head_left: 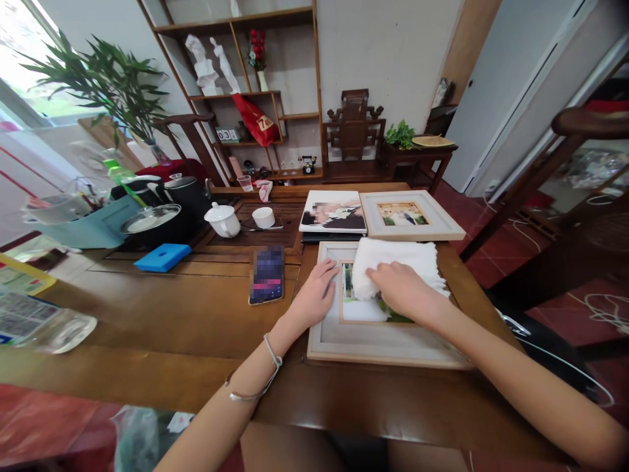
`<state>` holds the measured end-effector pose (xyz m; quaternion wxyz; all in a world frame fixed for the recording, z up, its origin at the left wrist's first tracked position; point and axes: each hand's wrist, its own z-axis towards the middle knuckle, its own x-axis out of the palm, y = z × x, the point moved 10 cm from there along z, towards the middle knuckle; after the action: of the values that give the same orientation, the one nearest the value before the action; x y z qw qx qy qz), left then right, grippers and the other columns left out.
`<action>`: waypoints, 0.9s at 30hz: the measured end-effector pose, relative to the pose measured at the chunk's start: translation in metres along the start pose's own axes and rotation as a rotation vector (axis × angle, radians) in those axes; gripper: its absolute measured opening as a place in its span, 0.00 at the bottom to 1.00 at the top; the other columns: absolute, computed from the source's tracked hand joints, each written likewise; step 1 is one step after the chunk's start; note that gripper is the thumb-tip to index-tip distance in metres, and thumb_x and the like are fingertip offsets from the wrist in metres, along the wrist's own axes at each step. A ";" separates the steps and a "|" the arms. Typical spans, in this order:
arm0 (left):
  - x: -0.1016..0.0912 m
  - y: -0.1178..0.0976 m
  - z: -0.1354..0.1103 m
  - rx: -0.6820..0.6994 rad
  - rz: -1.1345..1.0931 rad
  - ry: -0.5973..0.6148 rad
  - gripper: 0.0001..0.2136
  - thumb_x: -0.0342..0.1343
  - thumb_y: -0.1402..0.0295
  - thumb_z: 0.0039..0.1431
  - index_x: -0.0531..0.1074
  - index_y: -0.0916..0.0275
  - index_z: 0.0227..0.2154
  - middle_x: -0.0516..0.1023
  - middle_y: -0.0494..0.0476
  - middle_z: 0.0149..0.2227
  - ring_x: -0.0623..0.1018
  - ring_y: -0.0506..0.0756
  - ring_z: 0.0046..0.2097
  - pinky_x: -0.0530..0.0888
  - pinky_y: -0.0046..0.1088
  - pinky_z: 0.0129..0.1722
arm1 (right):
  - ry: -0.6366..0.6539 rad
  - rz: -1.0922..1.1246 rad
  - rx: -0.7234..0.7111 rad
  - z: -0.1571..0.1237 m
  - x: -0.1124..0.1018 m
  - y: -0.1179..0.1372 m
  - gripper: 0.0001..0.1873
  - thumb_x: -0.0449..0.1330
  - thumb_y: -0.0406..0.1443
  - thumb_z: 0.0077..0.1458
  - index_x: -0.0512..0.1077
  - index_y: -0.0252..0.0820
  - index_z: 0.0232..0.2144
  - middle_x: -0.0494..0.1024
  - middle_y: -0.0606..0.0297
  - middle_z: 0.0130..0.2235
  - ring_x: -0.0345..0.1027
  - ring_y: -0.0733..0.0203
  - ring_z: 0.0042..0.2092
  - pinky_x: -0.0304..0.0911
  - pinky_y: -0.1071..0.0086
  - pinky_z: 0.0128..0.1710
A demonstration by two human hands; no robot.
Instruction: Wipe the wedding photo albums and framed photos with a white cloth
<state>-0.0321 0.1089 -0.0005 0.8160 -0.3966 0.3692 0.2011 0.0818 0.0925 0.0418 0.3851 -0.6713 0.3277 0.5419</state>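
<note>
A pale wooden picture frame point(373, 341) lies flat on the wooden table point(162, 314) in front of me. My left hand point(314, 295) rests on the frame's left edge, fingers flat and slightly spread. My right hand point(400, 292) presses down on a white folded cloth point(393, 262) that covers the upper part of the photo under the glass. The hand lies on the cloth's near edge, fingers curled onto it.
Behind the frame lie a second framed photo point(411, 215) and a photo album point(334, 213). A phone point(266, 275) lies left of my left hand. Further left: a white teapot point(223, 219), a cup point(264, 217), a blue sponge point(162, 257), dark pots point(187, 190).
</note>
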 end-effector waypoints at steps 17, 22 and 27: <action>-0.002 -0.003 0.001 0.000 -0.006 0.002 0.18 0.45 0.76 0.63 0.69 0.67 0.54 0.68 0.68 0.59 0.63 0.63 0.65 0.62 0.49 0.65 | -0.325 0.193 -0.134 0.034 -0.012 -0.010 0.36 0.47 0.18 0.46 0.70 0.43 0.55 0.74 0.58 0.56 0.65 0.51 0.57 0.63 0.62 0.48; -0.001 -0.002 0.001 -0.006 -0.001 0.001 0.17 0.45 0.75 0.64 0.69 0.67 0.54 0.69 0.69 0.59 0.64 0.63 0.65 0.62 0.51 0.64 | -0.156 0.167 -0.197 0.030 0.002 -0.004 0.33 0.48 0.18 0.46 0.75 0.41 0.50 0.77 0.55 0.51 0.69 0.49 0.53 0.64 0.63 0.45; 0.001 0.000 0.000 -0.006 0.004 0.008 0.18 0.45 0.74 0.65 0.68 0.67 0.55 0.68 0.69 0.60 0.63 0.63 0.65 0.62 0.51 0.64 | 0.058 0.252 -0.155 0.005 0.002 -0.025 0.31 0.51 0.19 0.43 0.79 0.45 0.45 0.81 0.58 0.44 0.73 0.52 0.47 0.63 0.66 0.43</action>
<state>-0.0318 0.1088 -0.0012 0.8129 -0.3991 0.3727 0.2024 0.1016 0.1095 0.0433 0.2514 -0.6678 0.3777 0.5901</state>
